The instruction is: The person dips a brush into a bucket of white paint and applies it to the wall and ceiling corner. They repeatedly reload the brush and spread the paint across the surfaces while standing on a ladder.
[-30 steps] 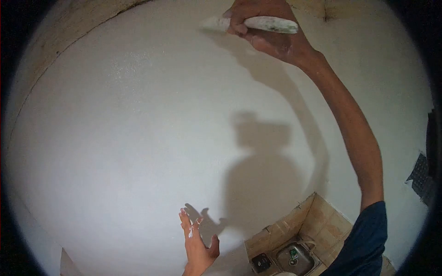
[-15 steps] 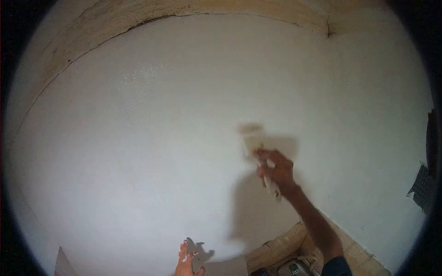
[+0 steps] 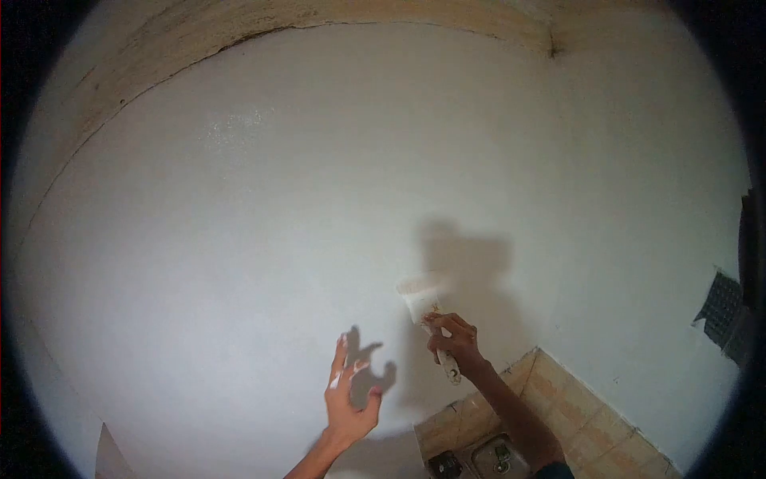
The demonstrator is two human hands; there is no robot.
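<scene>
My right hand (image 3: 456,342) grips the handle of a wide paintbrush (image 3: 421,303), its bristles pointing up and lying at the white wall (image 3: 263,231). White paint coats the brush's ferrule and handle. Lower and to the left, my left hand (image 3: 351,399) is raised close to the wall with its fingers spread and nothing in it. White paint smears mark its fingers. Both hands cast dark shadows on the wall.
Below right, a sink (image 3: 499,455) sits beside tan wall tiles (image 3: 550,399). A dark mesh patch (image 3: 720,307) hangs at the right edge. A rough tan ceiling (image 3: 319,12) meets the wall along a cracked line. Wet paint glistens at upper left.
The right hand and paintbrush have moved down and slightly left along the wall. My left hand has risen further into view, fingers spread. The sink shows more fully.
</scene>
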